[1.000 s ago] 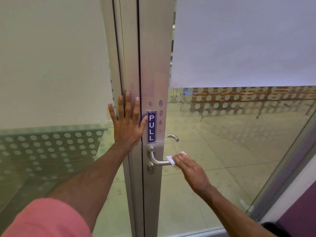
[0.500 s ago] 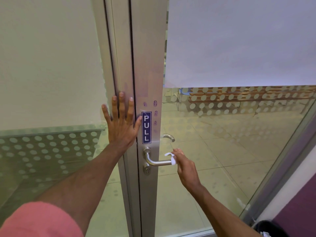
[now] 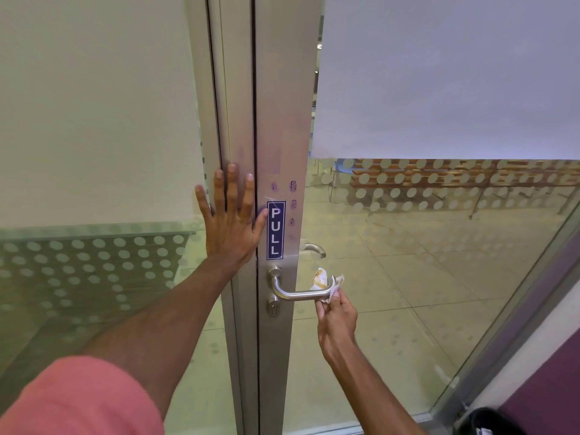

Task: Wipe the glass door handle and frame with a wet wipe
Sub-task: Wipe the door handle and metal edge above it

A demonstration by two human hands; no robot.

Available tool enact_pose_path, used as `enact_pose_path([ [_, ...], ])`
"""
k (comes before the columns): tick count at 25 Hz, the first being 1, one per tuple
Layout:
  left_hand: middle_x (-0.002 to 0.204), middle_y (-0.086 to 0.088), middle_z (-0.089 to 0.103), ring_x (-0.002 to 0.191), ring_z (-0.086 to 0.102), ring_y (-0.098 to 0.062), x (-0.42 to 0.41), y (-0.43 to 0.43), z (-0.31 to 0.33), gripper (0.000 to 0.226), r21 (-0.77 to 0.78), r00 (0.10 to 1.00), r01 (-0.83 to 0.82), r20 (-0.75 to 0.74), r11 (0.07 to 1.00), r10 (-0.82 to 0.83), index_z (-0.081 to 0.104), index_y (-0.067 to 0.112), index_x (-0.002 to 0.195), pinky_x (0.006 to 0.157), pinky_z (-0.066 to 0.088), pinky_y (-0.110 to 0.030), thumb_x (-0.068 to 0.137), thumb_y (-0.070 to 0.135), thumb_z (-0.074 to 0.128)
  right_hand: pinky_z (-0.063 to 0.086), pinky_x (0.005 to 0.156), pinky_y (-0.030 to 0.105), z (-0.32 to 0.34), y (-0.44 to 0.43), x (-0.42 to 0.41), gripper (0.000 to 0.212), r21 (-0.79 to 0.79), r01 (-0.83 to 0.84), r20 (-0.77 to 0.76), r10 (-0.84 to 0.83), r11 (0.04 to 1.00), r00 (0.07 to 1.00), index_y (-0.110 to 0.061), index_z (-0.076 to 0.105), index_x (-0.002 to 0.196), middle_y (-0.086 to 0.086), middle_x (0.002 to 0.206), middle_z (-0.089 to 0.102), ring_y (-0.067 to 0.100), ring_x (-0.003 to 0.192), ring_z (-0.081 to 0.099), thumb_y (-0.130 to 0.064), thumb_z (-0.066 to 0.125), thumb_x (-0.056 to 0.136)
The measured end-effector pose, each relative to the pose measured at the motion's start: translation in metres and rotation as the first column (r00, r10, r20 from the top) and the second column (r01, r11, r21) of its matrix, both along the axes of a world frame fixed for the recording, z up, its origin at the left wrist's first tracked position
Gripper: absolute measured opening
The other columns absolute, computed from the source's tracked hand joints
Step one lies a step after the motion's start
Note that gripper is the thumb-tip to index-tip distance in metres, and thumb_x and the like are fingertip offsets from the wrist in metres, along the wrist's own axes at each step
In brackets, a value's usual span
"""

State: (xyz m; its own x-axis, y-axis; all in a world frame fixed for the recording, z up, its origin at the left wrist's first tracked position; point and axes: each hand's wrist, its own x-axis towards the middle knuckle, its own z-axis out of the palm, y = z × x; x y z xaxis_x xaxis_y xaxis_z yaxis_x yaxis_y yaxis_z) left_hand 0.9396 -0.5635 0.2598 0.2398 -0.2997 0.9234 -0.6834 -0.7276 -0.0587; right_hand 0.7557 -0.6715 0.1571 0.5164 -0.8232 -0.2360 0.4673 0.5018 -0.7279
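At the lower left corner a pink sleeve [image 3: 78, 400] covers the upper arm, and the bare forearm rises from it toward the middle of the view. Behind it, the fixed glass panel [image 3: 94, 277] carries a band of frosted dots under a plain frosted area. The left hand [image 3: 230, 221] lies flat with fingers spread apart, gripping nothing, its palm against the metal frame [image 3: 238, 89] beside the dark gap where the door meets it, the thumb tip touching the left edge of the blue PULL sticker [image 3: 276, 230]. The sticker sits upright on the door stile [image 3: 282, 105], with small purple marks just beside it to the right. Under the sticker the lever handle [image 3: 295, 293] juts out to the right, a keyhole [image 3: 273, 306] just beneath its base. The right hand [image 3: 335, 321] comes up from below, fingers pinched together on the wet wipe [image 3: 324, 282], which is crumpled, stained yellowish and pressed around the free end of the lever. Through the door glass [image 3: 408, 277] a second lever [image 3: 315, 248] shows on the far side, above tiled floor
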Motion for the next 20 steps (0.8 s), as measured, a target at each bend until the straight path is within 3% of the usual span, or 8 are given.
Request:
enact_pose_path([
  [3, 0.161, -0.007, -0.028, 0.151, -0.019, -0.027, -0.001, 0.001, 0.001, 0.076, -0.007, 1.000, 0.016, 0.004, 1.000, -0.016, -0.004, 0.017, 0.156, 0.119, -0.008, -0.059, 0.102, 0.056, 0.033, 0.043, 0.100, 0.031, -0.001, 0.021, 0.000, 0.034, 0.041, -0.025, 0.040, 0.023, 0.999, 0.999, 0.001, 0.048, 0.134, 0.012, 0.105, 0.064, 0.015, 0.096, 0.064, -0.006, 0.035, 0.104],
  [8, 0.160, -0.006, -0.031, 0.150, -0.021, -0.026, -0.004, 0.001, 0.002, 0.076, -0.001, 1.000, 0.015, -0.006, 1.000, -0.015, -0.007, 0.019, 0.156, 0.119, -0.007, -0.060, 0.102, 0.058, 0.029, 0.040, 0.106, 0.037, 0.003, 0.064, 0.016, 0.034, 0.157, -0.100, 0.151, 0.076, 0.983, 0.986, 0.004, 0.046, 0.134, 0.014, 0.117, 0.062, 0.023, 0.107, 0.060, 0.000, 0.034, 0.103],
  [13, 0.160, -0.006, -0.030, 0.150, -0.021, -0.026, -0.005, 0.001, 0.002, 0.076, -0.014, 1.000, 0.012, 0.014, 1.000, -0.012, -0.008, 0.019, 0.155, 0.119, -0.007, -0.059, 0.102, 0.057, 0.030, 0.036, 0.111, 0.037, 0.008, 0.087, 0.035, 0.036, 0.303, -0.108, 0.251, 0.029, 0.947, 0.967, 0.002, 0.043, 0.137, 0.017, 0.118, 0.060, 0.016, 0.098, 0.061, 0.001, 0.033, 0.103],
  [18, 0.160, -0.005, -0.031, 0.150, -0.022, -0.026, -0.005, 0.001, 0.003, 0.079, -0.008, 1.000, 0.018, 0.011, 1.000, -0.018, -0.015, 0.020, 0.155, 0.119, -0.006, -0.060, 0.102, 0.057, 0.031, 0.032, 0.116, 0.036, 0.009, 0.095, 0.046, 0.031, 0.403, -0.141, 0.351, -0.010, 0.904, 0.936, -0.005, 0.053, 0.126, 0.009, 0.099, 0.067, 0.009, 0.085, 0.067, 0.002, 0.036, 0.102],
  [20, 0.160, -0.005, -0.032, 0.150, -0.022, -0.026, -0.005, 0.002, 0.003, 0.079, -0.003, 1.000, 0.020, 0.004, 1.000, -0.020, -0.016, 0.021, 0.155, 0.119, -0.006, -0.059, 0.102, 0.058, 0.030, 0.033, 0.115, 0.035, 0.010, 0.094, 0.047, 0.033, 0.427, -0.158, 0.357, -0.005, 0.890, 0.934, -0.003, 0.052, 0.128, 0.013, 0.110, 0.064, 0.013, 0.094, 0.065, 0.005, 0.036, 0.100],
])
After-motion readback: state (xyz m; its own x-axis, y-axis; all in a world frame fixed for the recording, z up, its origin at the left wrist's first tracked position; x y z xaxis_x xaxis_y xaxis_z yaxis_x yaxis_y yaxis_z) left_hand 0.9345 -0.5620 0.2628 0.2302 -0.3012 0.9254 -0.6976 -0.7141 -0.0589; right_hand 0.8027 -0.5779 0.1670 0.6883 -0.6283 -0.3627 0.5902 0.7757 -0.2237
